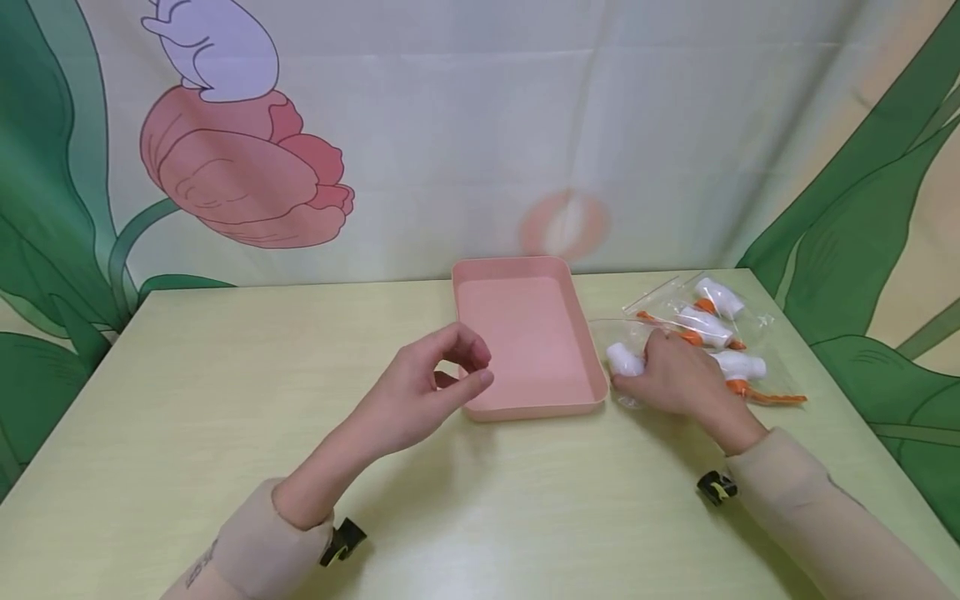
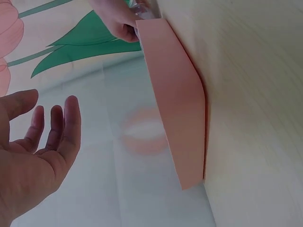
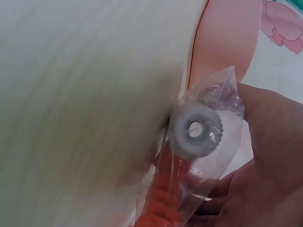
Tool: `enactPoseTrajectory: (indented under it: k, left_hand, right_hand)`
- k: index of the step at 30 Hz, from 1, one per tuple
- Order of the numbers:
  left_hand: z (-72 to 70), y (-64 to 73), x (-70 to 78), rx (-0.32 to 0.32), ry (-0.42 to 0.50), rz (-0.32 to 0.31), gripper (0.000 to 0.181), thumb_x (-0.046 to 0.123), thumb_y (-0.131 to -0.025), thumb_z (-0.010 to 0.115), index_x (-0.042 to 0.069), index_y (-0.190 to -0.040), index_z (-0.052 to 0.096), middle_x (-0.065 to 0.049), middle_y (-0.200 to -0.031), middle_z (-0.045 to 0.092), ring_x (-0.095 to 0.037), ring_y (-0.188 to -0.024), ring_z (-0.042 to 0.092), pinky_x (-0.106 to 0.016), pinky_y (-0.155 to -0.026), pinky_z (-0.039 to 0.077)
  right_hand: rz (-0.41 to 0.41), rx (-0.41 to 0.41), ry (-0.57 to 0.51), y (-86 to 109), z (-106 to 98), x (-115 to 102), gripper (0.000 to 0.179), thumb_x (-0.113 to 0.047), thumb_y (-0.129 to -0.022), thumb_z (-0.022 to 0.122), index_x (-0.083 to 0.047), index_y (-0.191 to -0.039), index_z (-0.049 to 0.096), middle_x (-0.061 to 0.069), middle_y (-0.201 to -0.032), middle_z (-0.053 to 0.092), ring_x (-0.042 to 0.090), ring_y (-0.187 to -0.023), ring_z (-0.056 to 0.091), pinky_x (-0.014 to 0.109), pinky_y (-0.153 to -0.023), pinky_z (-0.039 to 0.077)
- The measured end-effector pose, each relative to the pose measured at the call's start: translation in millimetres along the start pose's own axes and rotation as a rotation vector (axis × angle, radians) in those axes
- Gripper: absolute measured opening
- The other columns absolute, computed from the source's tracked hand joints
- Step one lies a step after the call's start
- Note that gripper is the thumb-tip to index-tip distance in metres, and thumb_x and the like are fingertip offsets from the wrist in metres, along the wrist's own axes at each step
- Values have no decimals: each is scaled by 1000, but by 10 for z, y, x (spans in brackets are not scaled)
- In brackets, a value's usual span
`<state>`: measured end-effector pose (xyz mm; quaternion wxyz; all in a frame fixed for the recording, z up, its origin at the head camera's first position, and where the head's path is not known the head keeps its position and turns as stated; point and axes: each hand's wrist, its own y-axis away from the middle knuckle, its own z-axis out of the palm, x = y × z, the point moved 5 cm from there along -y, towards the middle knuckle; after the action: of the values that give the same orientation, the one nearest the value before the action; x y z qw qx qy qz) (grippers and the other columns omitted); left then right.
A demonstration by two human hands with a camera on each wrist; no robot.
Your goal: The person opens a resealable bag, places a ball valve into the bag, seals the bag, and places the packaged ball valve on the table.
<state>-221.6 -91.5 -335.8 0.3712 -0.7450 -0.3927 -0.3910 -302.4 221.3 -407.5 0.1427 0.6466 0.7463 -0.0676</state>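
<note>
My right hand (image 1: 678,375) grips a clear plastic bag at the right of the table. Inside the bag is a white tube-shaped piece (image 1: 624,360) with a ribbed round end and a hole in its middle (image 3: 196,131). An orange ridged stem (image 3: 163,198) runs down from it; the exact kind is unclear. Thumb and fingers lie around the bag in the right wrist view. Raised over the near left part of a pink tray (image 1: 525,408), my left hand (image 1: 420,387) holds nothing, its fingers loosely bent and thumb apart from them.
Beyond and beside my right hand lie several more bagged white pieces (image 1: 705,327) with orange parts, one with an orange stem (image 1: 776,399) pointing right. The tray stands at the back of the pale table (image 1: 225,417), close to a printed curtain (image 1: 420,150).
</note>
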Motion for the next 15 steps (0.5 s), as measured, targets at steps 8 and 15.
enactPoseTrajectory:
  k: [8,15]
  left_hand:
    - [60,80,8,-60,-346,192,18,6,-97,71,7,-112,62,1,-109,61,-13,-100,61,-32,-86,56]
    - [116,197,30,-86,-643,286,23,14,-97,73,6,-115,63,-1,-114,60,-21,-105,59,-36,-90,50]
  right_hand:
    - [-21,-14,-13,-50,-25,37,63,-51,-87,73,3,-114,54,10,-81,54,25,-67,52,36,-53,38]
    - [-42,4,16,39,-108,26,75,-55,-88,75,5,-126,53,15,-95,56,32,-86,55,42,-63,44]
